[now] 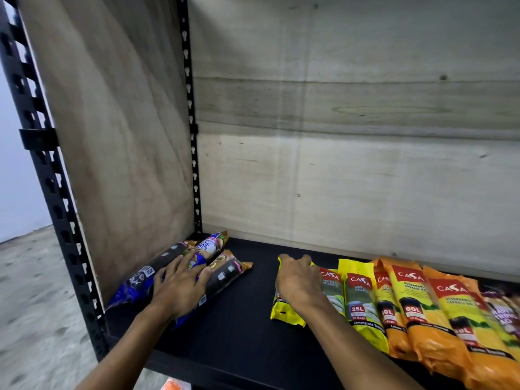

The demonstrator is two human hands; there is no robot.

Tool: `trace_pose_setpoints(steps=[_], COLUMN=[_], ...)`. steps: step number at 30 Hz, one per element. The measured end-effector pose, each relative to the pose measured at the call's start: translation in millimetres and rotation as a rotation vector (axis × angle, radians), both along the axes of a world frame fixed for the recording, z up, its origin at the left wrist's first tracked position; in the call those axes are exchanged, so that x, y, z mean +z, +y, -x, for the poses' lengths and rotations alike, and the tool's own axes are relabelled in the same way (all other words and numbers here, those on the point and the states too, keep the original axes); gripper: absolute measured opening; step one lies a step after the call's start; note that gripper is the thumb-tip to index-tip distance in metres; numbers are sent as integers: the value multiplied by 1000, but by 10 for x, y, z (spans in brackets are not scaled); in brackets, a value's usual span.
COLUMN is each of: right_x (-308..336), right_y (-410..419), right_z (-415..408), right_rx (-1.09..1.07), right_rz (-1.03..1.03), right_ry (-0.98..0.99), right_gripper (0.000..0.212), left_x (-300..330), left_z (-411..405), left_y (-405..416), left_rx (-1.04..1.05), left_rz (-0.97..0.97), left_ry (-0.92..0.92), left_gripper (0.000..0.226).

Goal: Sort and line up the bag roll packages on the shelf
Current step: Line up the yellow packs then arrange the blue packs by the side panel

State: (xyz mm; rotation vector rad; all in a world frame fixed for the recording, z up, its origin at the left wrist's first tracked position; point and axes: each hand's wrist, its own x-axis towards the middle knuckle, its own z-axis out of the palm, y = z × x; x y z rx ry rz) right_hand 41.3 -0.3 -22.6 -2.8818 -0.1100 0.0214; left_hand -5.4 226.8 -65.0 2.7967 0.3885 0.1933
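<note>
On the black shelf [247,311], two groups of bag roll packages lie well apart, with bare board between them; at the left end, against the wooden side panel [112,136], sit the blue packages [132,285], three or so, dark rolls in blue and brown printed wrappers, roughly parallel but angled toward the back corner and not flush at their ends; the left hand [180,285] lies flat on top of them, fingers spread, pressing rather than pinching. At the right, the yellow packages [360,299] and the orange packages [416,313] already stand side by side, touching, grouped by colour, labels up; a purple-printed package [503,311] lies past them at the frame's edge, partly cut off. The right hand [298,280] rests on the leftmost yellow package [284,313], fingers curled over its far end; whether it grips or merely pushes cannot be told. Judged from this arrangement, the sorting by kind appears largely done; what seems left is squaring the blue group, nudging the leftmost yellow package into its row, and evening the front edges, which step back unevenly along the right-hand row.
</note>
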Motion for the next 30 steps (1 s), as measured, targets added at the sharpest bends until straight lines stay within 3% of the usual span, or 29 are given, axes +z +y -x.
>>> trace_pose_setpoints(steps=[14, 17, 19, 23, 30], right_x=[109, 142, 135, 91, 4], right_y=[-9, 203, 423, 840, 1182], right_z=[110, 75, -7, -172, -305], right_rx=[27, 117, 108, -16, -110], right_rz=[238, 29, -218, -542, -524], right_ry=[-165, -211, -51, 279, 340], right_gripper=[39, 46, 57, 74, 77], left_x=[31, 143, 205, 182, 126], left_z=[-40, -49, -29, 26, 38], left_y=[39, 130, 224, 466, 633], left_rx=[-21, -29, -30, 8, -54], left_rz=[52, 191, 254, 26, 15], left_ry=[36, -13, -137, -175, -203], left_gripper=[52, 47, 40, 37, 41])
